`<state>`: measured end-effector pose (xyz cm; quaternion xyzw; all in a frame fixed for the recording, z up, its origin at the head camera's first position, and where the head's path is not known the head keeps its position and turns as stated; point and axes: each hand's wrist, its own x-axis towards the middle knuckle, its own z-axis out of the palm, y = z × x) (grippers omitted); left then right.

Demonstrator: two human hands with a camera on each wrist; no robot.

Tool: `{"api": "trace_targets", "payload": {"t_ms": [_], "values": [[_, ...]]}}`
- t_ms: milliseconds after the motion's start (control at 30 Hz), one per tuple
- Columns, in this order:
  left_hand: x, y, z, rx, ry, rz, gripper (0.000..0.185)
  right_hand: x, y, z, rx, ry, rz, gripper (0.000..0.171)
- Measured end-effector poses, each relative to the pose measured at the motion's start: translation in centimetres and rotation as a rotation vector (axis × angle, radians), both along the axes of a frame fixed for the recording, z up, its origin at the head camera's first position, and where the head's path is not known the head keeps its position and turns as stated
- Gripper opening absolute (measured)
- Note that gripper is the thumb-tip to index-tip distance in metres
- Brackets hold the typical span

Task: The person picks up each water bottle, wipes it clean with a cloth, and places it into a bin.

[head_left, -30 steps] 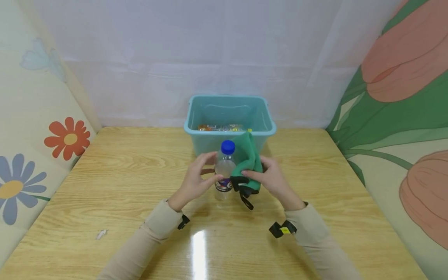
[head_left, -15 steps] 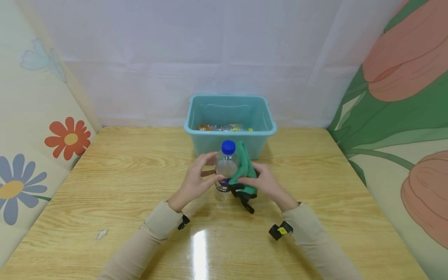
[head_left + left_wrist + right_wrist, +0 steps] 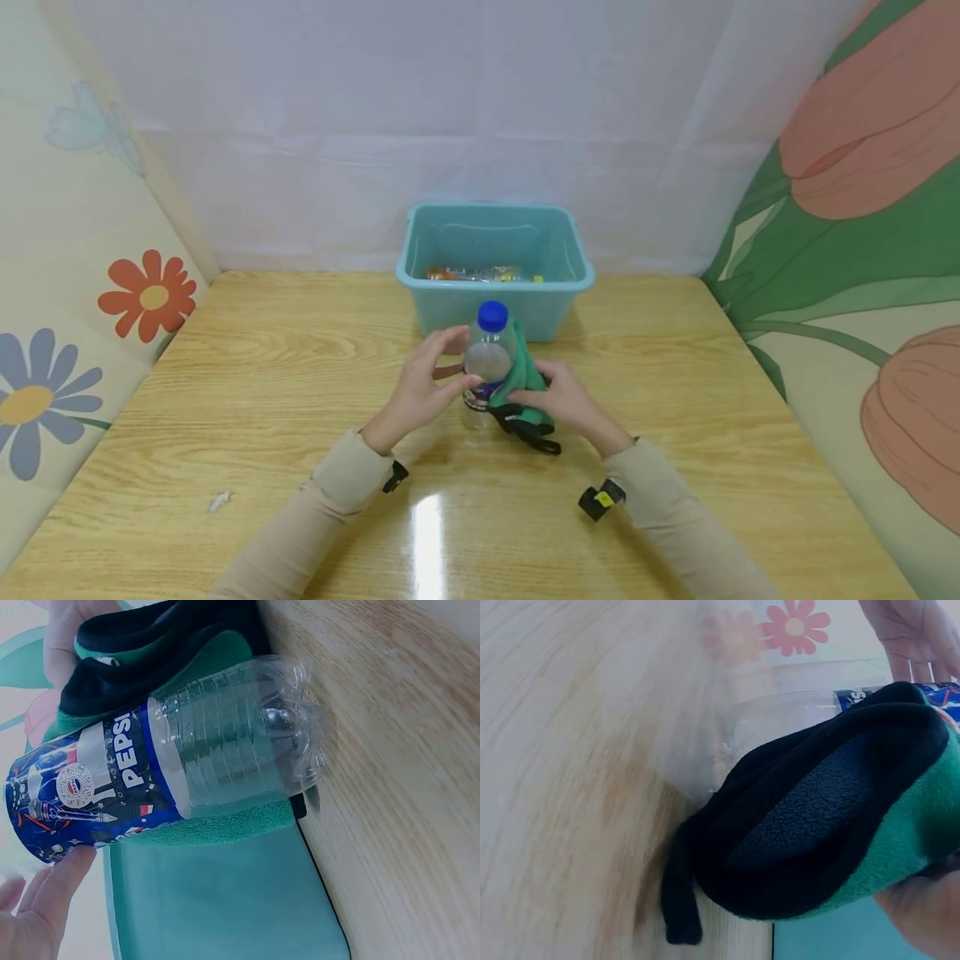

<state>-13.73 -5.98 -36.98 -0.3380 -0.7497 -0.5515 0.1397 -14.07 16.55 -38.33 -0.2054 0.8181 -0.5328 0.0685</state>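
A clear plastic Pepsi bottle (image 3: 489,358) with a blue cap stands upright on the table; its printed label (image 3: 82,787) shows large in the left wrist view. My left hand (image 3: 423,379) holds it from the left, thumb in front and fingers on the far side. Against the bottle's right side is a green fleece pouch-like cloth (image 3: 528,387) with black trim, a dark lining and a black loop. Its open end (image 3: 810,817) faces the right wrist camera. My right hand (image 3: 566,400) pinches the cloth, thumb in front, with the other fingers mostly hidden.
Just behind the bottle stands a light blue plastic bin (image 3: 495,285) with several items inside, clear and orange among them. The wooden table (image 3: 300,350) carries a small pale mark (image 3: 219,502) at the left. A white sheet (image 3: 337,150) hangs at the back.
My right hand has lowered the green cloth and brought it slightly left, so its top now sits below the bin's rim. The bottle and left hand have barely moved.
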Motion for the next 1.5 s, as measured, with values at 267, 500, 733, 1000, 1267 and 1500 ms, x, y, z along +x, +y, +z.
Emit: {"api": "trace_targets", "payload": {"t_ms": [267, 500, 733, 1000, 1267, 1500], "values": [[-0.1, 0.0, 0.0, 0.012, 0.002, -0.020, 0.062, 0.4, 0.0, 0.2, 0.107, 0.105, 0.001, 0.023], [-0.3, -0.2, -0.1, 0.009, -0.001, -0.078, 0.063, 0.7, 1.1, 0.7, 0.028, -0.023, -0.045, 0.030], [-0.4, -0.5, -0.1, 0.000, -0.022, -0.104, 0.063, 1.1, 2.4, 1.2, -0.080, -0.094, -0.096, 0.032], [-0.7, -1.0, -0.1, -0.019, -0.025, -0.153, 0.059, 1.6, 3.4, 2.2, -0.136, -0.073, -0.122, 0.032], [-0.9, -1.5, -0.2, -0.060, 0.030, -0.204, 0.059, 1.8, 4.0, 2.8, -0.129, -0.053, -0.143, 0.033], [-0.8, -1.6, -0.3, -0.080, -0.010, -0.213, 0.065, 1.8, 4.1, 3.2, -0.152, -0.018, -0.139, 0.031]]}}
